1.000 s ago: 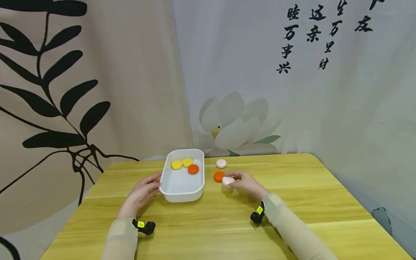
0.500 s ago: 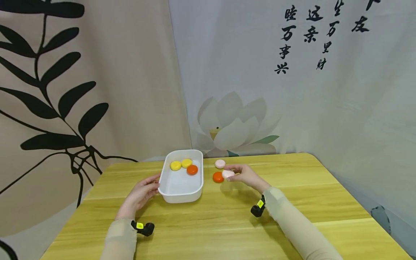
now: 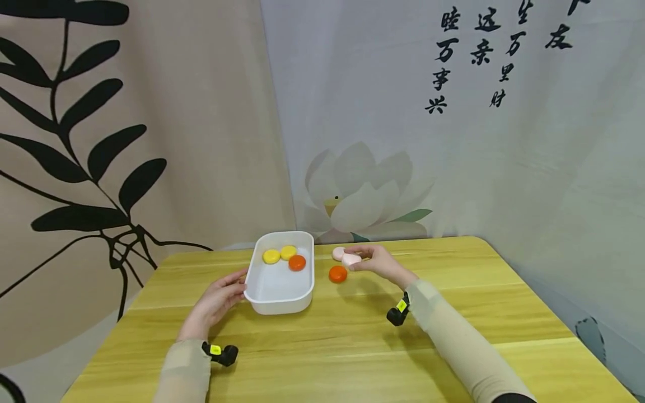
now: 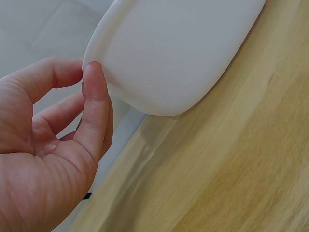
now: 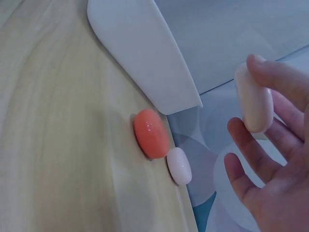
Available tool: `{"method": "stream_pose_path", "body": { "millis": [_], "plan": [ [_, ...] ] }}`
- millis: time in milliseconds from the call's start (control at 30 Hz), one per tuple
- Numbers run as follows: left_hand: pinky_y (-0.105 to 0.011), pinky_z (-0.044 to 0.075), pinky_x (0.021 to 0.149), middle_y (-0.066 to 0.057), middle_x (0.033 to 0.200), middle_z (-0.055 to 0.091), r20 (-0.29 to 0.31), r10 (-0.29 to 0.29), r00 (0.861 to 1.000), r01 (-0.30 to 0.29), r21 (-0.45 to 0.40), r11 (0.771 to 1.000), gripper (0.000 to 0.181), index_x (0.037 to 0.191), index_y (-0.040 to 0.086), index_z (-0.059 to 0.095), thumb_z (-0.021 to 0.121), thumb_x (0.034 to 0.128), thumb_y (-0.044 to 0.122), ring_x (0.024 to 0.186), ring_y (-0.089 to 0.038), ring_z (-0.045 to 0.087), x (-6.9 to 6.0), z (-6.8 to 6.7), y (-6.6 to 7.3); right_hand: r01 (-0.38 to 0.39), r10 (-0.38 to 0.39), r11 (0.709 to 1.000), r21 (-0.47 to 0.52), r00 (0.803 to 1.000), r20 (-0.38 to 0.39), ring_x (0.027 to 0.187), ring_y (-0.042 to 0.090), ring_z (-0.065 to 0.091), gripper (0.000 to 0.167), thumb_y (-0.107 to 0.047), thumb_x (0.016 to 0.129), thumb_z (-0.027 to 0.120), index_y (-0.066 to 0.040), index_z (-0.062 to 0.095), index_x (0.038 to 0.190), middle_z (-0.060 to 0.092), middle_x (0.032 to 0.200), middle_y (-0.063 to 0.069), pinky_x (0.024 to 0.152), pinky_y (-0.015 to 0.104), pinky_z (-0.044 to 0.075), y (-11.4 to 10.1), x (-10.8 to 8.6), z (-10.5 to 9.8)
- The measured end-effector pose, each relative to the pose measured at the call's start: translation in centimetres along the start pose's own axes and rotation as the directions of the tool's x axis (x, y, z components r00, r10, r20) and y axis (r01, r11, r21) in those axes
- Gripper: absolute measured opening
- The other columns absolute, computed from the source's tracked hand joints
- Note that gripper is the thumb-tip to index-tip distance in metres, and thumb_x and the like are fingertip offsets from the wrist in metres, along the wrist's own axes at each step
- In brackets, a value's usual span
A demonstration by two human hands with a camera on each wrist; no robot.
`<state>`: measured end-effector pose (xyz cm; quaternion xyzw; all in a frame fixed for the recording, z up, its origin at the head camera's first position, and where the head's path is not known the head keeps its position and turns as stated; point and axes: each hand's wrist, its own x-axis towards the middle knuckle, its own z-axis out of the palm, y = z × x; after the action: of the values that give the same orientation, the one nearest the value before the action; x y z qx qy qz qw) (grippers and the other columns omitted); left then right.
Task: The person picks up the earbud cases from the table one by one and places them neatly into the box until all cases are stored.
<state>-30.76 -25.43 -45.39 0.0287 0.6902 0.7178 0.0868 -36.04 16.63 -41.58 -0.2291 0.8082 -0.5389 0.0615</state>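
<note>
At the left of the white plastic tray, my left hand pinches the rim between thumb and fingers, as the left wrist view shows. Two yellow discs and one orange disc lie in the tray's far half. My right hand holds a pale pink disc between thumb and fingers, raised off the table. Below it on the wood are another orange disc and a second pale pink disc. In the head view the held disc partly overlaps that second pink one.
The wooden table ends at a back edge against a hanging cloth printed with a flower and writing. Each wrist wears a small black camera. The tray stands near the back edge.
My right hand has lifted the pale pink disc from beside the orange disc and moved it up and back, toward the other pink disc. My left hand stays at the tray.
</note>
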Motion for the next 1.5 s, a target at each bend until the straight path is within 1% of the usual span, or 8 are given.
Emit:
{"method": "stream_pose_path", "body": {
  "millis": [133,300,433,567,833,1167,1367,1500],
  "plan": [
    [-0.025,0.052,0.084,-0.023,0.134,0.046,0.009,0.006,1.000,-0.005,-0.004,1.000,0.059,0.149,-0.004,0.029,0.056,0.0971,0.005,0.096,-0.015,0.060,0.0,-0.1,0.0,-0.004,0.004,1.000,-0.007,1.000,0.000,0.103,0.023,0.059,0.050,-0.018,0.080,0.080,-0.009,0.065,0.126,0.064,0.120,0.005,0.084,0.034,0.053,-0.7,0.3,-0.3],
    [-0.024,0.053,0.081,-0.018,0.130,0.050,-0.011,0.003,1.000,-0.003,-0.005,1.000,0.057,0.148,-0.005,0.029,0.054,0.0973,0.002,0.095,-0.016,0.060,-0.3,-0.2,-0.2,0.031,-0.031,0.999,-0.013,0.999,0.023,0.103,0.027,0.060,0.048,-0.013,0.081,0.079,-0.005,0.064,0.126,0.064,0.119,0.008,0.084,0.035,0.052,-1.2,0.8,-0.4],
    [-0.025,0.053,0.083,-0.021,0.132,0.049,-0.006,0.009,1.000,-0.009,-0.006,1.000,0.058,0.148,-0.006,0.030,0.056,0.0968,0.004,0.095,-0.015,0.060,-0.1,0.0,-0.4,0.055,-0.055,0.998,-0.008,0.998,0.008,0.101,0.027,0.060,0.046,-0.012,0.081,0.078,-0.003,0.065,0.125,0.064,0.118,0.010,0.083,0.034,0.053,-1.5,1.1,-0.9],
    [-0.025,0.053,0.083,-0.025,0.135,0.045,0.008,0.011,1.000,-0.011,-0.017,1.000,0.058,0.148,-0.006,0.030,0.056,0.0968,0.003,0.094,-0.015,0.060,0.2,0.2,-0.3,0.044,-0.045,0.999,-0.014,0.999,-0.006,0.100,0.024,0.061,0.046,-0.015,0.080,0.079,-0.007,0.067,0.123,0.066,0.114,0.007,0.084,0.034,0.052,-2.0,1.5,-1.4],
    [-0.023,0.053,0.081,-0.024,0.130,0.047,-0.002,0.016,1.000,-0.016,-0.024,1.000,0.057,0.148,-0.008,0.029,0.054,0.0964,0.000,0.093,-0.016,0.060,0.4,0.1,-0.1,0.036,-0.035,0.998,-0.050,0.999,0.032,0.100,0.022,0.060,0.046,-0.020,0.079,0.081,-0.013,0.067,0.123,0.066,0.116,0.002,0.087,0.036,0.051,-2.7,2.6,-1.2],
    [-0.025,0.053,0.083,-0.024,0.133,0.044,-0.002,0.013,1.000,-0.013,0.006,1.000,0.059,0.148,-0.006,0.030,0.056,0.0966,0.004,0.092,-0.014,0.060,0.2,-0.2,-0.1,0.042,-0.040,0.998,-0.041,0.998,0.043,0.098,0.021,0.063,0.049,-0.019,0.081,0.080,-0.006,0.065,0.125,0.067,0.114,0.004,0.084,0.034,0.052,-2.9,3.4,-1.0],
    [-0.023,0.053,0.080,-0.024,0.129,0.046,-0.002,0.019,1.000,-0.019,0.006,1.000,0.057,0.148,-0.007,0.030,0.054,0.0972,0.001,0.092,-0.014,0.059,0.2,-0.3,-0.2,0.057,-0.055,0.998,-0.038,0.997,0.055,0.096,0.021,0.064,0.049,-0.019,0.081,0.079,-0.005,0.065,0.125,0.068,0.111,0.007,0.083,0.033,0.052,-3.6,4.1,-1.0],
    [-0.023,0.053,0.081,-0.027,0.133,0.043,0.011,0.021,1.000,-0.021,0.006,1.000,0.057,0.148,-0.007,0.029,0.054,0.0974,0.001,0.096,-0.016,0.059,0.3,0.0,-0.1,0.053,-0.050,0.997,-0.050,0.997,0.060,0.096,0.020,0.064,0.047,-0.017,0.081,0.079,-0.006,0.065,0.125,0.068,0.113,0.006,0.085,0.034,0.051,-4.1,4.5,-1.1]
  ]
}}
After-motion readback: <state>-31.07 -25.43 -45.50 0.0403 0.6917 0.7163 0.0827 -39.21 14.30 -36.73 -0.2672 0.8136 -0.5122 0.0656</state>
